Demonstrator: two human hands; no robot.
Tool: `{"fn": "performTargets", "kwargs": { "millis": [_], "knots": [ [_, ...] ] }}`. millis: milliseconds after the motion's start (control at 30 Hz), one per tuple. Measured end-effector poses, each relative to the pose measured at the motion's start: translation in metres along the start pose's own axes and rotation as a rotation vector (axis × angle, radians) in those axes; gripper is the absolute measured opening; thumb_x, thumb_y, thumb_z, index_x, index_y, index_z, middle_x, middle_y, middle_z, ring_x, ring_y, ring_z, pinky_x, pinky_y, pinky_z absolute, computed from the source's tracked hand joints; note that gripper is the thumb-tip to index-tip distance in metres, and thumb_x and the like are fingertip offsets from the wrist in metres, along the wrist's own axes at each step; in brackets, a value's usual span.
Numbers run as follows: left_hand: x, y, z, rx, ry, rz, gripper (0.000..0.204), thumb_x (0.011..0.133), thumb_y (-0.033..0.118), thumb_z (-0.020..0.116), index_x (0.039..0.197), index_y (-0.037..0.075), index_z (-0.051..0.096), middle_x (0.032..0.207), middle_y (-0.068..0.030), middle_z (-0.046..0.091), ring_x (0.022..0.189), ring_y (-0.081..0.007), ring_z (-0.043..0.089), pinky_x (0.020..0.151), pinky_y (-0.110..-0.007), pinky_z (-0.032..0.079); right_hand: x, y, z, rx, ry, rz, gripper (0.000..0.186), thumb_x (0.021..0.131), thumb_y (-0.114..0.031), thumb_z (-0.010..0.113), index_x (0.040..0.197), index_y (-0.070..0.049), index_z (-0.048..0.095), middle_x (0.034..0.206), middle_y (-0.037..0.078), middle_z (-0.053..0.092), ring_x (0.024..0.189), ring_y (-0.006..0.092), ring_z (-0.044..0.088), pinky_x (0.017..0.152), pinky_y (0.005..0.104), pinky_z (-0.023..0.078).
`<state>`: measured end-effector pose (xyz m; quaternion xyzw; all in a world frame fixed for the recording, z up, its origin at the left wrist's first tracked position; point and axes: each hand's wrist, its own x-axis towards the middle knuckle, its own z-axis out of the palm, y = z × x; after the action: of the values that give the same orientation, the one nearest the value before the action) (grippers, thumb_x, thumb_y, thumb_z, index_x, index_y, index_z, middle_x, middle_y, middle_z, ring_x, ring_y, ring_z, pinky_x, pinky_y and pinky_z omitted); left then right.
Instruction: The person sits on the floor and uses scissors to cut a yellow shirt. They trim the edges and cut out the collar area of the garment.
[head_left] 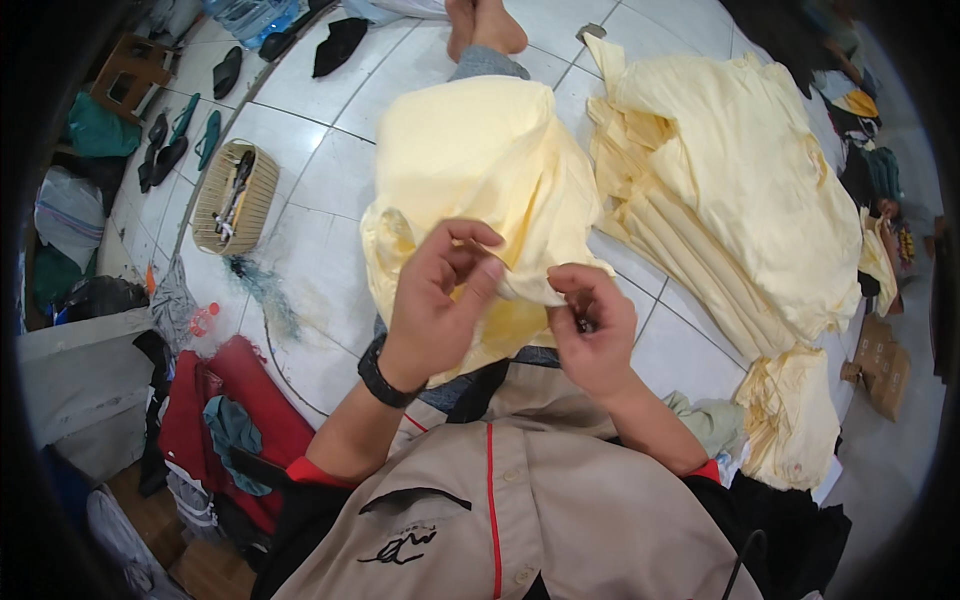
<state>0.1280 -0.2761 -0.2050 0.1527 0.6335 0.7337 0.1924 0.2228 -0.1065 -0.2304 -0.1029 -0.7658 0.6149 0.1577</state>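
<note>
From my remote post I see the right hand (598, 335) pinching an edge of the crumpled pale-yellow fabric piece (460, 145) at the frame's centre; the left hand (432, 308) curls over it, its hold unclear to me.

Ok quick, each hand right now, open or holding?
Left hand: partly curled at the pale yellow cloth; grip can't be told.
Right hand: closed, pinching the same cloth.

Dark item (584, 325), apparently in right hand (600, 340), mostly hidden.
</note>
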Motion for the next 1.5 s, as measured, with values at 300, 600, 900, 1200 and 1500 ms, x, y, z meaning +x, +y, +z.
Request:
{"fn": "performTargets", "kwargs": {
  "millis": [300, 600, 900, 1200, 1500],
  "knots": [
    [0.022, -0.001, -0.047, 0.223, 0.002, -0.002, 0.033, 0.105, 0.001, 0.052, 0.137, 0.002, 0.051, 0.077, 0.0024, 0.054, 0.069, -0.0041, 0.045, 0.065, -0.021, 0.039, 0.025, 0.001, 0.007, 0.466, -0.084, 0.548, 0.014, 0.099, -0.013, 0.072, 0.106, -0.002, 0.073, 0.069, -0.004, 0.059, 0.049, 0.0027, 0.044, 0.044, 0.0223, 0.033],
    [-0.003, 0.016, -0.064, 1.104, 0.422, 0.764, 0.022, 0.094, 0.005, 0.068, 0.116, 0.000, 0.069, 0.106, -0.0144, 0.072, 0.096, -0.0367, 0.069, 0.086, -0.045, 0.054, 0.028, 0.030, -0.045, 0.249, 0.131, 0.379, 0.015, 0.099, -0.013, 0.070, 0.108, 0.000, 0.071, 0.079, 0.005, 0.067, 0.048, 0.0032, 0.043, 0.043, 0.0216, 0.030],
    [-0.029, -0.086, 0.040, 0.941, -0.330, 0.359, 0.012, 0.089, 0.008, 0.073, 0.099, 0.002, 0.070, 0.087, -0.0100, 0.070, 0.080, -0.0287, 0.069, 0.069, -0.037, 0.053, 0.013, 0.020, -0.054, 0.186, 0.210, 0.296, 0.013, 0.097, -0.012, 0.072, 0.103, -0.001, 0.070, 0.077, 0.001, 0.066, 0.054, 0.0045, 0.045, 0.049, 0.0217, 0.033],
    [-0.016, -0.003, 0.004, -0.110, -0.063, -0.153, 0.015, 0.091, -0.005, 0.077, 0.103, -0.005, 0.069, 0.094, -0.0069, 0.074, 0.084, -0.0101, 0.071, 0.076, -0.024, 0.059, -0.001, -0.017, -0.002, -0.167, -0.024, -0.288, 0.046, 0.074, -0.009, 0.091, 0.114, -0.005, 0.068, 0.091, 0.006, 0.066, 0.063, 0.0150, 0.061, 0.050, 0.0281, 0.047],
    [0.010, 0.005, -0.067, 0.514, 0.180, 0.331, 0.016, 0.086, -0.013, 0.070, 0.099, -0.004, 0.070, 0.096, -0.0097, 0.074, 0.084, -0.0170, 0.073, 0.078, -0.027, 0.059, 0.009, -0.001, -0.031, -0.601, -0.382, -0.150, 0.040, 0.077, -0.007, 0.085, 0.114, -0.004, 0.068, 0.089, 0.007, 0.062, 0.062, 0.0160, 0.054, 0.056, 0.0292, 0.046]
  ]
}}
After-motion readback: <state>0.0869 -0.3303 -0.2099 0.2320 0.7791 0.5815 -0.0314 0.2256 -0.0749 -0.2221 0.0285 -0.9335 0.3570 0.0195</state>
